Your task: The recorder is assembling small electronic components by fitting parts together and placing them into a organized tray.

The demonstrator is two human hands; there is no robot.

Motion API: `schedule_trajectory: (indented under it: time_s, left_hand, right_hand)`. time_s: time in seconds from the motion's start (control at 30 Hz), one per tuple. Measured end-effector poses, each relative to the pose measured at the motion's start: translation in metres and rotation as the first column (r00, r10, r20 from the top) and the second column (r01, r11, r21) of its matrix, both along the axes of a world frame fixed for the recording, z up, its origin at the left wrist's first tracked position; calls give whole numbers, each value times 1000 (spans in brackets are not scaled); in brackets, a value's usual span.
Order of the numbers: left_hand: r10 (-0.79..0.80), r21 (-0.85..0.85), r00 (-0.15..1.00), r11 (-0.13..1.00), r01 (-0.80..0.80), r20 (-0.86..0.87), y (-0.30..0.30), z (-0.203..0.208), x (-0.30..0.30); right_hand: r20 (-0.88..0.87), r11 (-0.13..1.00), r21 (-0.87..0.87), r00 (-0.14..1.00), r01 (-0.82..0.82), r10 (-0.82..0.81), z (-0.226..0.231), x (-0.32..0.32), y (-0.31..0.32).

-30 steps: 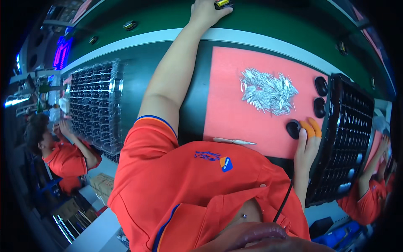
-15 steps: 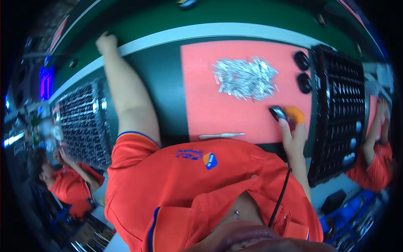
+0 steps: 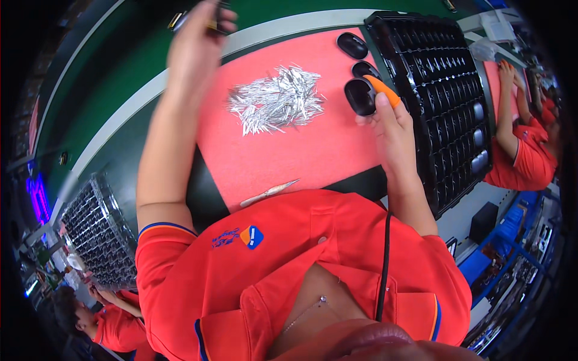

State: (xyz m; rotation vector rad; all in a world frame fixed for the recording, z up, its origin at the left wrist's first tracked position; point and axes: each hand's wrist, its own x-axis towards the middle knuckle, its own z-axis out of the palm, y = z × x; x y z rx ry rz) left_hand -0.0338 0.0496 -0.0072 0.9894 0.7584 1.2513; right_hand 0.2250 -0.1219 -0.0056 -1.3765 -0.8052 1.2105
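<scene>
My left hand (image 3: 201, 42) has swung in from the far left to the green belt above the red mat (image 3: 289, 156), fingers closed on a small dark part, blurred. My right hand (image 3: 388, 120) pinches a black oval shell (image 3: 360, 96), orange fingertip cover on its rim: light, smooth, probably slippery, best gripped by the edges. The black tray (image 3: 445, 78) crowds the right; the mat's centre gives room below the metal pins (image 3: 277, 99).

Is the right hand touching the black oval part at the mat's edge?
Touching. The head view shows the right hand with its orange-capped fingertip and thumb against the black oval part, no gap visible.
</scene>
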Motion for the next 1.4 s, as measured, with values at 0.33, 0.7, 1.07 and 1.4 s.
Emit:
schedule_trajectory:
  time_s: [0.33, 0.7, 1.07, 1.4]
  left_hand:
    - [-406, -223, 914, 888, 401, 28, -90, -1, 63]
    - [-347, -261, 936, 900, 350, 61, -87, -5, 61]
    - [-368, -229, 928, 900, 370, 55, -91, -6, 60]
    - [-385, -271, 918, 877, 396, 94, -96, -12, 63]
  right_hand:
    - [326, 965, 253, 945, -71, -16, 12, -12, 12]
    - [100, 985, -110, 984, -136, 147, 5, 11, 18]
    - [751, 981, 8, 648, -196, 123, -12, 13, 4]
    - [756, 966, 187, 654, -178, -25, 8, 1, 7]
